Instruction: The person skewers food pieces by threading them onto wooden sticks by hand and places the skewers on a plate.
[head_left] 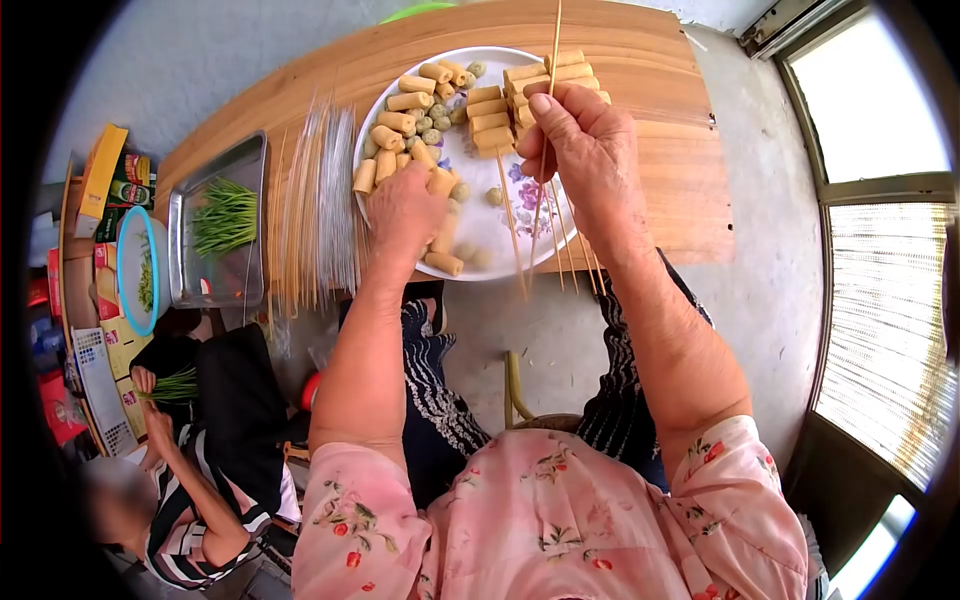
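My right hand (592,160) pinches a thin bamboo skewer (556,45) between thumb and fingers. The skewer stands roughly lengthwise over the plate, and I see no food on its visible parts. My left hand (408,212) is over the left side of the white plate (475,265), its fingers curled down at a tan hollow roll (441,182); the fingertips are partly hidden. More tan rolls (397,121) lie around it with greenish-grey balls (431,136). At the plate's right, finished-looking skewers of rolls (490,122) rest in a stack, their sticks pointing toward me, partly behind my right hand.
Loose bamboo skewers (290,215) and clear-looking thin sticks (335,200) lie left of the plate. Beyond them sits a metal tray (264,165) with green stalks (225,215). A blue-rimmed basin (122,270) stands farther left. Another person (205,490) at lower left holds green stalks.
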